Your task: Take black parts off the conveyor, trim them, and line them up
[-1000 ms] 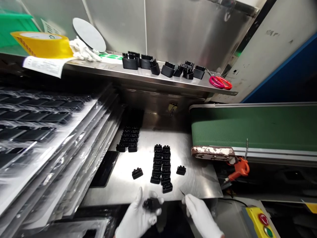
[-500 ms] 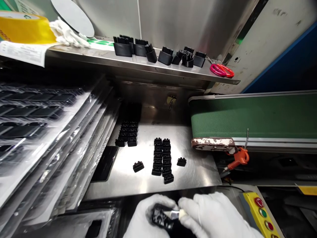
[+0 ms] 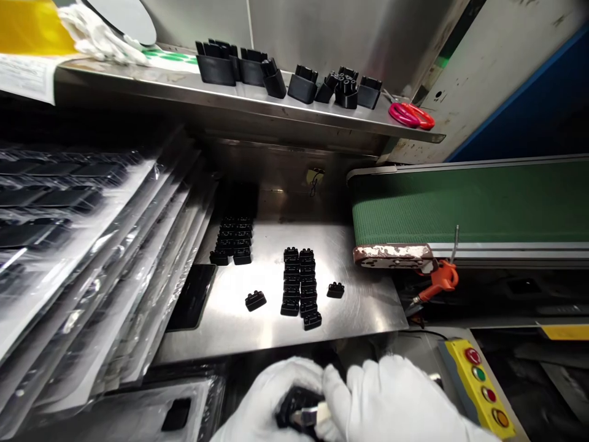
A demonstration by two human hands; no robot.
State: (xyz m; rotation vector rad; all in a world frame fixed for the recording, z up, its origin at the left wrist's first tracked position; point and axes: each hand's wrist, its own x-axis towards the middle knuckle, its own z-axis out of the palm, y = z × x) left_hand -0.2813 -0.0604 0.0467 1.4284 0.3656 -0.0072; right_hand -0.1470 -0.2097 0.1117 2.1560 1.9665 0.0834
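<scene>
At the bottom middle, my left hand point(image 3: 262, 396), in a white glove, is closed around a black plastic part point(image 3: 291, 400). My right hand point(image 3: 391, 399), gloved too, grips a small knife point(image 3: 306, 417) with a pale handle, its metal blade against the black part. The two hands are close together, and the glove hides most of the handle. Beyond them on the steel table point(image 3: 363, 313) stand two rows of small black plastic pieces point(image 3: 299, 282), with a loose piece point(image 3: 255, 299) on the left and another loose piece point(image 3: 335, 290) on the right.
Stacked plastic trays point(image 3: 124, 245) fill the left, beside a dark phone-like slab point(image 3: 191, 298). A shelf point(image 3: 257, 101) holds larger black parts and scissors point(image 3: 411, 115). On the right are a green conveyor point(image 3: 473, 209), an orange-handled tool point(image 3: 439, 279) and a yellow button box point(image 3: 481, 387).
My right hand has shifted left over the black part, and the knife blade now points more to the left and lower. The whole view has moved slightly; the table pieces stay put.
</scene>
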